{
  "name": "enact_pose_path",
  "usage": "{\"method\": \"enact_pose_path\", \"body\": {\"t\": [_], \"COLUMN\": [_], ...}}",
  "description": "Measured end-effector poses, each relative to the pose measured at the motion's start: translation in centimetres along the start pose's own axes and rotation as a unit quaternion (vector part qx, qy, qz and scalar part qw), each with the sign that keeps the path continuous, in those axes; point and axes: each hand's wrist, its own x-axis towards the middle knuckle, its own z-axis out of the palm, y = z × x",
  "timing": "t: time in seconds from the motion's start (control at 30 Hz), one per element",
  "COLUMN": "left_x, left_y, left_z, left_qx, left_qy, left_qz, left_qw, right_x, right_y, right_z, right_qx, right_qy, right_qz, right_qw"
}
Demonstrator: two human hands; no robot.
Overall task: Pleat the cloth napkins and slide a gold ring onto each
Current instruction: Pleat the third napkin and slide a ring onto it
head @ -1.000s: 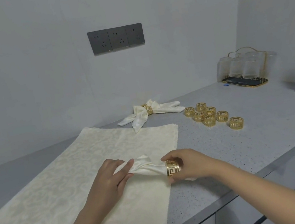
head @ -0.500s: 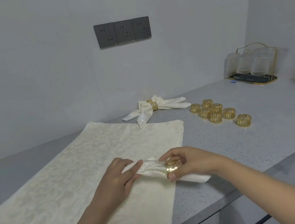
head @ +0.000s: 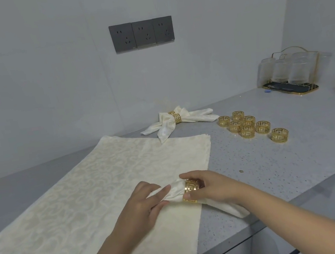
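both hands (head: 144, 206) slide gold ring (head: 191, 190) onto napkin (head: 174, 192).

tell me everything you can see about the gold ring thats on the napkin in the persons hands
The gold ring is a shiny metal band with a cut-out angular key pattern. It sits around the gathered cream napkin, partway along it, with cloth emerging on both sides. The right hand pinches it between fingers above and thumb below, while the left hand grips the bunched napkin just beside it. It lies low over the stack of flat napkins, near the stack's right edge.
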Motion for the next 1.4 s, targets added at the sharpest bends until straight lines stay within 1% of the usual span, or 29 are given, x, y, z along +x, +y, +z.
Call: {"method": "enact_pose_path", "body": {"t": [0.1,0.3,0.5,0.6,0.7,0.8,0.87,0.9,0.97,1.03,1.1,1.13,1.23,1.3,1.4], "left_x": [0.0,-0.5,-0.9,-0.8,-0.9,-0.2,1.1,1.9,3.0,2.9,2.3,1.9,2.0,2.1,2.1], "left_y": [0.1,-0.2,-0.1,-0.1,0.1,1.1,2.0,2.5,3.2,3.6,3.9,4.0,3.8,3.6,3.6], "left_z": [-0.3,0.0,0.7,0.7,0.1,-1.0,-1.2,-1.1,-0.1,1.2,2.2,2.3,2.4,2.5,2.5], "left_qx": [-0.019,-0.017,-0.015,-0.025,-0.011,-0.01,-0.021,-0.038,-0.091,-0.144,-0.17,-0.186,-0.222,-0.224,-0.236], "left_qy": [-0.004,-0.023,-0.054,-0.065,-0.123,-0.195,-0.228,-0.232,-0.21,-0.15,-0.082,-0.069,-0.093,-0.103,-0.09], "left_qz": [0.005,0.022,0.058,0.012,-0.048,-0.113,-0.173,-0.211,-0.266,-0.309,-0.329,-0.338,-0.363,-0.356,-0.358], "left_qw": [1.0,0.999,0.997,0.997,0.991,0.974,0.958,0.949,0.937,0.928,0.925,0.92,0.9,0.901,0.899], "right_x": [0.5,0.7,-0.2,-0.2,-0.1,-0.2,-0.2,-0.2,-0.3,-0.2,-0.2,-0.2,-0.3,-0.6,-0.9], "right_y": [0.1,0.4,-0.1,-0.1,0.7,1.2,1.4,1.4,1.4,1.6,1.7,1.8,2.1,2.3,2.6], "right_z": [-0.5,-0.9,-0.8,-0.3,0.2,0.6,0.9,0.9,1.0,1.0,1.0,1.0,0.9,1.0,1.5], "right_qx": [0.057,0.07,-0.01,-0.033,-0.02,-0.019,-0.023,-0.029,-0.036,-0.032,-0.029,-0.027,-0.014,-0.01,0.011], "right_qy": [-0.034,-0.056,-0.074,-0.047,-0.016,0.009,0.022,0.027,0.031,0.031,0.033,0.033,0.041,0.048,0.08], "right_qz": [0.016,0.006,0.005,-0.019,-0.034,-0.03,-0.034,-0.037,-0.04,-0.042,-0.045,-0.046,-0.051,-0.054,-0.059], "right_qw": [0.998,0.996,0.997,0.998,0.999,0.999,0.999,0.999,0.998,0.998,0.998,0.998,0.998,0.997,0.995]}}
